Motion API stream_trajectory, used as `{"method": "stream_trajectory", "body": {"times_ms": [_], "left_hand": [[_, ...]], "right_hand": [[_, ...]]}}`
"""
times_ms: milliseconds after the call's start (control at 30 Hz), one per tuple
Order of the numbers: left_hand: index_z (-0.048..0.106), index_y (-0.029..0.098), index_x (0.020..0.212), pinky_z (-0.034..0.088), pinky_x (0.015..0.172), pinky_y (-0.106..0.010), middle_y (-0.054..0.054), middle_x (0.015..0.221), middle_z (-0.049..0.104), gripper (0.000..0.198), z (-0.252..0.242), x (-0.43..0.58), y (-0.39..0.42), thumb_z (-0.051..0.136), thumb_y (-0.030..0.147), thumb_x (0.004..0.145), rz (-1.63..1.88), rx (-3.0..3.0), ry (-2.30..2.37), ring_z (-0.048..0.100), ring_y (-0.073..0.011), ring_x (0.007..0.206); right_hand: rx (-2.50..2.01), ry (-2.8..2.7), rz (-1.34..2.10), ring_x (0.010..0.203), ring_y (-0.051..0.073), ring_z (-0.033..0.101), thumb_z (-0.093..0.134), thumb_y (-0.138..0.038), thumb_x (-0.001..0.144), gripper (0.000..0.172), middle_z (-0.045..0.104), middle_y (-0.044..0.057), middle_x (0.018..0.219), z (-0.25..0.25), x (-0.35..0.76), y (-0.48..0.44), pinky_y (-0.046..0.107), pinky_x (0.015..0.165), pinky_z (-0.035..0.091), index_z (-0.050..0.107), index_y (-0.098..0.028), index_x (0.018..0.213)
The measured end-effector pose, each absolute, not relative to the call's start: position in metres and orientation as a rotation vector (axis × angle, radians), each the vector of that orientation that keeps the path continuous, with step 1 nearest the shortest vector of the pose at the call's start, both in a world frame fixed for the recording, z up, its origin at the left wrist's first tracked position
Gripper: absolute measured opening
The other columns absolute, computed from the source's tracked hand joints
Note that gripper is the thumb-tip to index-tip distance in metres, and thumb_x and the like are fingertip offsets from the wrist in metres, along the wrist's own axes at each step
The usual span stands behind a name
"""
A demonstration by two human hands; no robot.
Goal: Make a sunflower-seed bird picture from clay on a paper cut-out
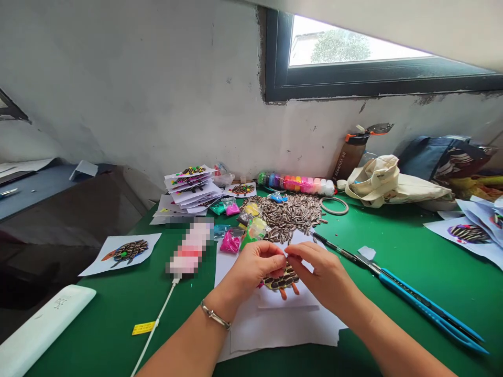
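Note:
My left hand [264,261] and my right hand [317,266] meet at their fingertips over a small picture made of sunflower seeds [279,283]. The fingers of both are pinched; what they hold, if anything, is too small to make out. Dark striped seeds cover a yellowish body in the picture, with two orange legs below and a bit of pink at the left. My hands hide its upper part. Beneath it lie white paper sheets [283,330]. Just beyond my hands spreads a heap of loose sunflower seeds [293,212], beside bags of pink clay [231,241] and green clay [251,234].
Blue-handled tweezers [424,306] lie at the right, near a roll of tape [334,206]. Finished seed pictures are stacked [192,191] at the back left; another picture [128,252] lies apart. A white power bank [47,327], bottle [349,154] and cloth bag [396,186] stand around.

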State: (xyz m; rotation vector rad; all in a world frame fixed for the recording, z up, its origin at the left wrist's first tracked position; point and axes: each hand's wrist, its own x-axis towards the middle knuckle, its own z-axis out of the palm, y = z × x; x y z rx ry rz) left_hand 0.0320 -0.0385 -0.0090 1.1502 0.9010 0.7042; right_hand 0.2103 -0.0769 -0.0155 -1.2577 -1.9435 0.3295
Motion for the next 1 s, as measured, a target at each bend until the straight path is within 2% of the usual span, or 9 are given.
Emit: {"method": "stream_trajectory", "body": {"times_ms": [233, 467, 600, 700, 800, 867, 1000], "left_hand": [[0.073, 0.013, 0.088, 0.048, 0.068, -0.026, -0.002, 0.072, 0.065, 0.039, 0.0, 0.03, -0.036, 0.085, 0.038, 0.061, 0.778, 1.019, 0.959, 0.058, -0.0115, 0.064], [0.068, 0.012, 0.072, 0.037, 0.054, -0.021, 0.002, 0.06, 0.056, 0.035, -0.001, 0.029, -0.035, 0.081, 0.044, 0.065, 0.719, 1.147, 0.942, 0.048, -0.0075, 0.053], [0.063, 0.013, 0.068, 0.033, 0.052, -0.022, 0.003, 0.057, 0.053, 0.038, 0.002, 0.029, -0.034, 0.081, 0.047, 0.063, 0.726, 1.167, 0.975, 0.046, -0.0076, 0.051], [0.06, 0.014, 0.065, 0.033, 0.052, -0.022, 0.004, 0.055, 0.051, 0.04, 0.003, 0.028, -0.033, 0.08, 0.05, 0.063, 0.736, 1.174, 0.996, 0.046, -0.0079, 0.05], [0.061, 0.014, 0.064, 0.034, 0.052, -0.022, 0.004, 0.055, 0.052, 0.041, 0.002, 0.027, -0.032, 0.079, 0.05, 0.063, 0.743, 1.18, 0.998, 0.046, -0.0076, 0.049], [0.064, 0.014, 0.068, 0.038, 0.055, -0.023, 0.003, 0.059, 0.056, 0.04, 0.002, 0.027, -0.032, 0.08, 0.05, 0.063, 0.739, 1.159, 0.997, 0.048, -0.0076, 0.051], [0.069, 0.013, 0.079, 0.044, 0.062, -0.024, 0.0, 0.068, 0.062, 0.042, 0.003, 0.026, -0.032, 0.082, 0.049, 0.062, 0.735, 1.111, 1.0, 0.055, -0.0087, 0.058]], "right_hand": [[-1.313, -1.912, 0.245, 0.077, 0.017, 0.063, 0.048, -0.02, 0.094, 0.02, 0.068, 0.006, 0.089, -0.011, 0.219, -0.072, 0.027, 0.068, 0.049, 0.068, -0.021, 0.096], [-1.451, -1.958, 0.348, 0.067, 0.014, 0.057, 0.052, -0.023, 0.092, 0.012, 0.063, 0.0, 0.076, -0.011, 0.219, -0.072, 0.024, 0.061, 0.043, 0.061, -0.022, 0.083], [-1.538, -1.936, 0.428, 0.058, 0.013, 0.052, 0.051, -0.026, 0.092, 0.011, 0.061, -0.003, 0.067, -0.011, 0.219, -0.073, 0.023, 0.054, 0.041, 0.056, -0.023, 0.082], [-1.543, -1.927, 0.419, 0.059, 0.014, 0.055, 0.048, -0.024, 0.092, 0.011, 0.065, -0.002, 0.069, -0.012, 0.219, -0.073, 0.024, 0.055, 0.043, 0.059, -0.024, 0.09], [-1.5, -1.922, 0.378, 0.067, 0.015, 0.062, 0.044, -0.023, 0.092, 0.022, 0.071, 0.002, 0.082, -0.014, 0.218, -0.072, 0.025, 0.06, 0.046, 0.063, -0.023, 0.102], [-1.479, -1.955, 0.365, 0.069, 0.015, 0.063, 0.042, -0.024, 0.094, 0.024, 0.072, 0.003, 0.084, -0.014, 0.218, -0.071, 0.025, 0.061, 0.046, 0.066, -0.023, 0.096], [-1.541, -2.057, 0.354, 0.059, 0.013, 0.055, 0.045, -0.03, 0.095, 0.03, 0.062, -0.001, 0.064, -0.012, 0.22, -0.071, 0.024, 0.054, 0.038, 0.061, -0.022, 0.072]]}}
